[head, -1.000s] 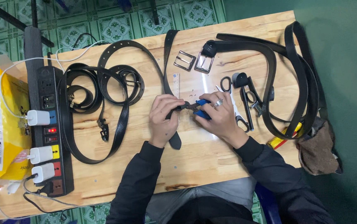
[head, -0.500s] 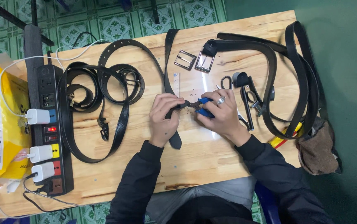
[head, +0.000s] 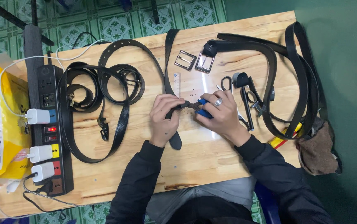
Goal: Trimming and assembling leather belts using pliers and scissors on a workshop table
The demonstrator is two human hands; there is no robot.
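While our left hand [head: 165, 118] pinches the black belt strap [head: 171, 89] flat near the middle of the wooden table [head: 195, 161], our right hand [head: 222, 114] closes around the blue-handled pliers [head: 201, 108], whose nose meets the strap right between our two hands. Both sets of fingers are clenched: the left on the strap, the right on the tool handles; a ring shows on one right finger. The strap itself runs from twelve o'clock down past our left thumb, and its free end lies toward six o'clock, just under the left wrist.

We judge that we are mid-way through working a spot on the strap with the pliers, perhaps punching or gripping it; the exact contact is too small to tell. The next move seems to call for a steady squeeze while the left hand keeps the strap from sliding.

At twelve o'clock from our hands lie two metal buckles [head: 195, 61]. Toward three o'clock sit small scissors [head: 226, 83] and more belts [head: 294, 83] looped round. At nine o'clock are coiled belts [head: 99, 89] and, farther out, a power strip [head: 50, 128] with plugs in it.
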